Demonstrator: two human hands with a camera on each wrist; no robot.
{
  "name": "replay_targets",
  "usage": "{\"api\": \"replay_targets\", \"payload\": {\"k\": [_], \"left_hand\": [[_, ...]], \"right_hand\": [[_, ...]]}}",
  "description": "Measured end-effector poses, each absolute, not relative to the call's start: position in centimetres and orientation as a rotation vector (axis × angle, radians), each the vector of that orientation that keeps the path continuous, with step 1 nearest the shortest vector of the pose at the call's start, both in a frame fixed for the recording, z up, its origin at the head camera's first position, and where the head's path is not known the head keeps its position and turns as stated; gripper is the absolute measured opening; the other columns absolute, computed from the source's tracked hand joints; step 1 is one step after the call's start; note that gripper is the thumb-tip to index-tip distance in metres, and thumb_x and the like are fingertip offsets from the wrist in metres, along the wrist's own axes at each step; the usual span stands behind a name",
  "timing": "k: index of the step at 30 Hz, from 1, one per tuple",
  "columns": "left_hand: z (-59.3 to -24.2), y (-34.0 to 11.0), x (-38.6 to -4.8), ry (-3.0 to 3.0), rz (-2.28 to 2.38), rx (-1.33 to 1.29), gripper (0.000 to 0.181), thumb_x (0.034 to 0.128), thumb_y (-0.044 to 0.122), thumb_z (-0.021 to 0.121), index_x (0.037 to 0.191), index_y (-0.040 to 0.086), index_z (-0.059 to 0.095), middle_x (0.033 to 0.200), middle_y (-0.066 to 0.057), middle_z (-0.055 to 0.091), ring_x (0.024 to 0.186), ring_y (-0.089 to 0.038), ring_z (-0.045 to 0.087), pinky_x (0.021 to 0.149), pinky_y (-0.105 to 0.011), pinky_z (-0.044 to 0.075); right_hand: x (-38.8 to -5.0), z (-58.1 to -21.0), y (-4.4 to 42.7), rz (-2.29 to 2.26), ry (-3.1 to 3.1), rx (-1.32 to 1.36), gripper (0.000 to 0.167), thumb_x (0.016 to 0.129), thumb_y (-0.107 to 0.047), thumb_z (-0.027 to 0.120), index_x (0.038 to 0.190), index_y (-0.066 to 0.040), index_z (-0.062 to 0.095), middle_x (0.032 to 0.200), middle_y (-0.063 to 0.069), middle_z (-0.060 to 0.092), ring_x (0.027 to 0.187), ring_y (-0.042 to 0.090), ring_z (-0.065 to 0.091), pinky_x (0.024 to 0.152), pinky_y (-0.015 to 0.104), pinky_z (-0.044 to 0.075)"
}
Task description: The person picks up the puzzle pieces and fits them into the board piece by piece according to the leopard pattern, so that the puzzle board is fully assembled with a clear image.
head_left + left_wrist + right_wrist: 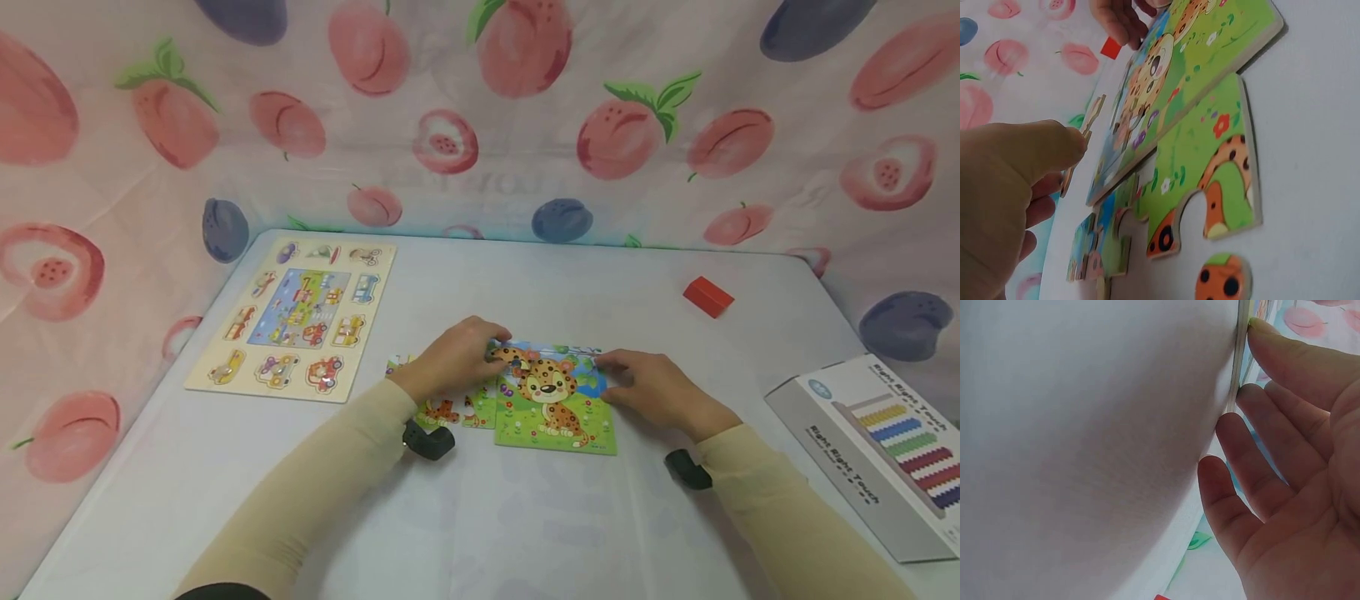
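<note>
Leopard puzzle board (558,417) between hands. Left hand (459,360) pinches a piece (1067,181), picture unreadable, partly hiding loose pieces (477,410) left of board. Right hand (654,387), fingers loosely extended, touches board's right edge. Farther right, box (843,450) cut off.

Puzzle board (551,429): thin, picture side up, printed with a seated spotted cub on flowered green; lies mid-table (465,533), well in from the left and right edges, its right side touched by the right hand (652,387). Puzzle pieces (480,410): green with orange spotted parts, just beside the board's left side. Single piece (1094,114): thin, tilted, pinched by the left hand (461,362).
</note>
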State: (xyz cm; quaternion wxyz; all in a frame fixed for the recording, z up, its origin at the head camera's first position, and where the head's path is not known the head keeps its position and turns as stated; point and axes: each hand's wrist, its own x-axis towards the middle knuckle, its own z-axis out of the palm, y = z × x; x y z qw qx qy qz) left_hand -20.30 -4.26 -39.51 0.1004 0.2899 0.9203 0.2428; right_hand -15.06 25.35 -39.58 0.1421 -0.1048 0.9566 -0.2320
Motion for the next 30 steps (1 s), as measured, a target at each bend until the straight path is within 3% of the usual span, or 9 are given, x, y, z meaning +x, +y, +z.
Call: {"api": "replay_targets", "payload": {"k": [30], "left_hand": [[-40.2, -1.1, -20.5, 2.689, 0.703, 1.004, 0.043, 0.0956, 0.024, 0.068, 0.133, 0.005, 0.062, 0.127, -0.007, 0.065, 0.124, -0.023, 0.054, 0.1, -0.034, 0.046]], "right_hand": [[-15.1, -39.6, 25.5, -0.674, 2.758, -0.319, 0.054, 0.09, -0.017, 0.074, 0.14, -0.006, 0.057, 0.134, 0.017, 0.059, 0.125, 0.039, 0.051, 0.103, 0.06, 0.039]]}}
